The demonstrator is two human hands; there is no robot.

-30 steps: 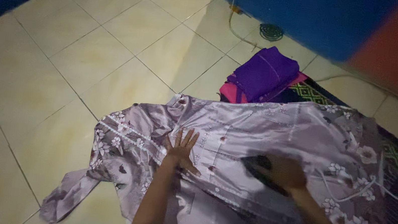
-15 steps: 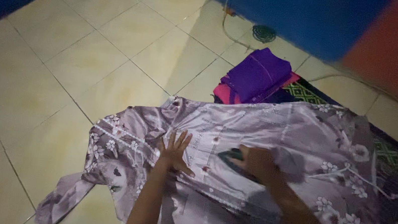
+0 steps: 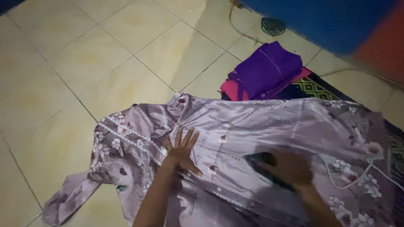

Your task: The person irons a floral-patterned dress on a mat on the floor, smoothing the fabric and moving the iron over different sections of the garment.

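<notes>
Right hand point(image 3: 290, 166) and dark iron point(image 3: 262, 163), motion-blurred.

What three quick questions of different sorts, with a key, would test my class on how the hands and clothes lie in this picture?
1. True or false: the left hand lies flat, fingers spread, on the pale floral garment.
2. Which does the right hand grip? A) a dark iron B) a brush C) a bottle
3. Fill in: the folded purple cloth lies on top of a ___ folded cloth.

Key: 1 true; 2 A, though blur hides its detail; 3 pink.
</notes>
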